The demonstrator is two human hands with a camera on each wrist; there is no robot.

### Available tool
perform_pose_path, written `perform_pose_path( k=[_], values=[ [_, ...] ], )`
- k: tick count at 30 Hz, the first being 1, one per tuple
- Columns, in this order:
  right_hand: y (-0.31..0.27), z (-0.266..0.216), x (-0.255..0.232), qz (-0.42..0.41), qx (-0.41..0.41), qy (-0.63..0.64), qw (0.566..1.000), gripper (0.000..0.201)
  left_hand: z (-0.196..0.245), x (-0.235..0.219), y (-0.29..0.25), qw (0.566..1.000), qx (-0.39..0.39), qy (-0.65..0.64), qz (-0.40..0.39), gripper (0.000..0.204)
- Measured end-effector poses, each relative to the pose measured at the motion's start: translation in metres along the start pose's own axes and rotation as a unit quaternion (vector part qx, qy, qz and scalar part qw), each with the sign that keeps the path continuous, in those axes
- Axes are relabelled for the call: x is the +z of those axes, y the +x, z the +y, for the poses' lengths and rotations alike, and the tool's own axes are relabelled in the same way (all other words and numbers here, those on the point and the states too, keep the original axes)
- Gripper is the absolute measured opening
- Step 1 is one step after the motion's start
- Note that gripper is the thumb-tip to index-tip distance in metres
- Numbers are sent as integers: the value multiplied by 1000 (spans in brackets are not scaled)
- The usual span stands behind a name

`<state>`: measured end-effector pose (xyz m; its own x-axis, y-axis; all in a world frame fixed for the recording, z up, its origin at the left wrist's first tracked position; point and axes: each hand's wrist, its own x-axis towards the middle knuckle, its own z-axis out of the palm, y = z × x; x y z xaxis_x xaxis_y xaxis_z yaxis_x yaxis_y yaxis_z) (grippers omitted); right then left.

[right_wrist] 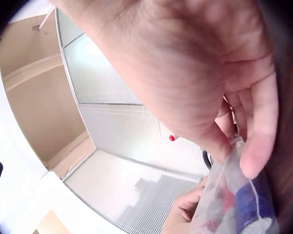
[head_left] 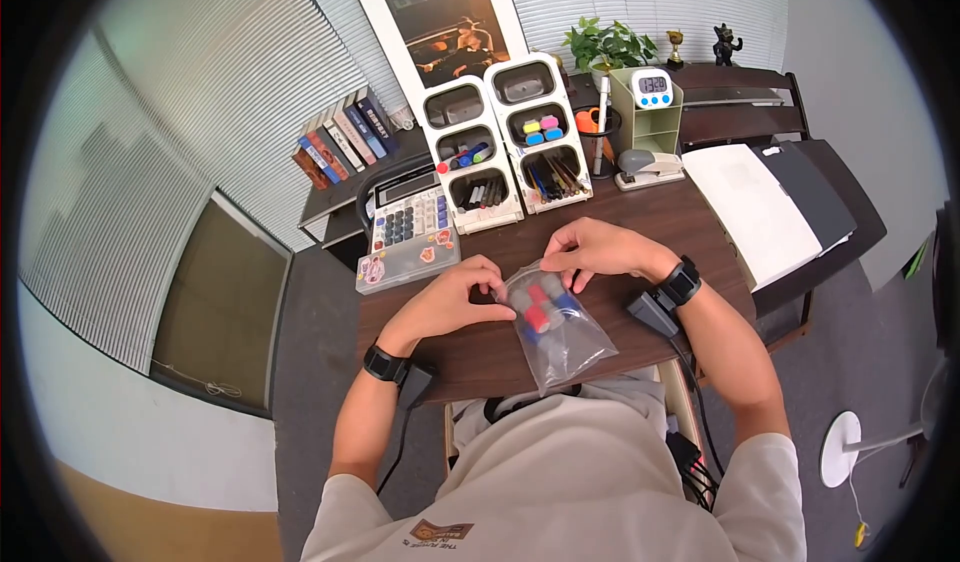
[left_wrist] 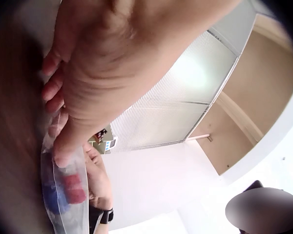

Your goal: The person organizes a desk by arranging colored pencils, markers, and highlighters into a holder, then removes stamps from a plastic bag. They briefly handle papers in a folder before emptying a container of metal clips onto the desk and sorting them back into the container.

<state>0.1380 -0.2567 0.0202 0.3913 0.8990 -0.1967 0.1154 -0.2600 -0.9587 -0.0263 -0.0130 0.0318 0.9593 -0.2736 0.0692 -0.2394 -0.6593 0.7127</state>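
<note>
A clear plastic bag (head_left: 575, 354) lies at the front of the desk with red pieces (head_left: 537, 318), blue pieces (right_wrist: 250, 199) and grey ones inside; they look like short cylinders. My left hand (head_left: 440, 304) pinches the bag's upper left edge, its thumb lying over the plastic in the left wrist view. At the upper right corner, my right hand (head_left: 608, 249) pinches the bag's edge between thumb and fingers. The bag's mouth is partly hidden behind the fingers.
A clear pencil case (head_left: 408, 262) and a calculator (head_left: 412, 219) sit left of the hands. Behind stand white organizers (head_left: 487, 112) with pens and markers, a stapler (head_left: 648, 167) and a green holder (head_left: 655, 127). White paper (head_left: 735, 207) lies to the right.
</note>
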Motion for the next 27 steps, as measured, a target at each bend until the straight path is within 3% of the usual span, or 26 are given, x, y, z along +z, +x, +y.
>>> perform_pose_path(
  k=[2,4,9,11,12,14,15,17,21,27],
  values=[
    [-3,-1,-1,2,-4,1,1000,28,2,-3,1,1000,-1,-4,0,26],
    [-2,1,-2,7,-2,-2,1000,28,-5,-4,0,995,-72,-60,23,26],
    [-2,-3,-1,19,7,-24,1000,28,-6,2,3,994,-90,-51,29,36],
    [-1,-1,-2,26,4,-14,1000,28,3,7,2,995,-71,-22,73,54],
    [-1,-1,-2,27,5,-13,1000,28,7,9,2,995,-71,-23,71,54],
    [-1,-1,-1,43,0,5,999,28,14,13,1,994,1,78,83,77],
    [-1,-1,0,44,0,5,999,28,17,14,1,994,2,77,82,77],
    [0,0,0,55,-1,17,998,28,22,17,1,992,59,102,34,97],
    [-1,-1,1,63,13,12,998,28,26,21,-4,987,50,154,11,106],
    [-7,-10,-2,97,18,-112,989,33,35,23,-9,984,89,151,43,91]
  ],
)
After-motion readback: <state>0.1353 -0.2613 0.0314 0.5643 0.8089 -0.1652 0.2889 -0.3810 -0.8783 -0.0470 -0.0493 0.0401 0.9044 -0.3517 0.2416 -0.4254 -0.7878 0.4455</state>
